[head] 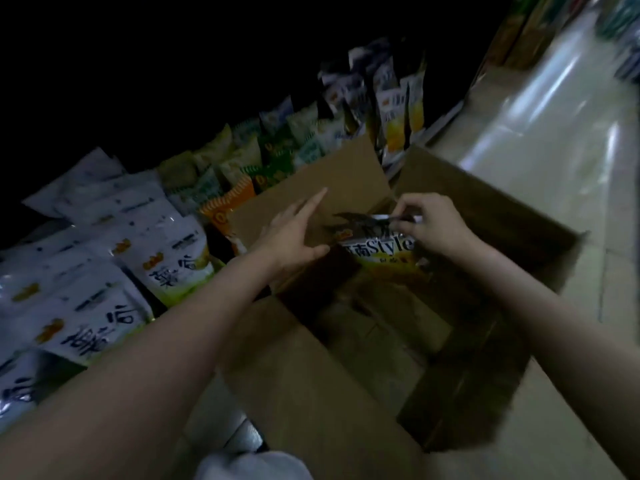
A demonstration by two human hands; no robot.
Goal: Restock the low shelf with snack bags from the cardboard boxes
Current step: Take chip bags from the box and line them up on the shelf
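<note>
An open cardboard box (346,386) stands on the floor in front of me, its flaps spread out. Inside its far end, a snack bag (379,249) with yellow and white print stands upright. My right hand (431,225) pinches the bag's top edge. My left hand (294,232) is open, its fingers straight and resting against the box's far-left flap (311,192). The low shelf (114,237) on the left holds rows of white, green and orange snack bags.
The rest of the box interior looks dark and mostly bare. More upright bags (391,98) stand further along the shelf. A shiny tiled aisle floor (554,140) runs to the right. Above the shelf everything is black.
</note>
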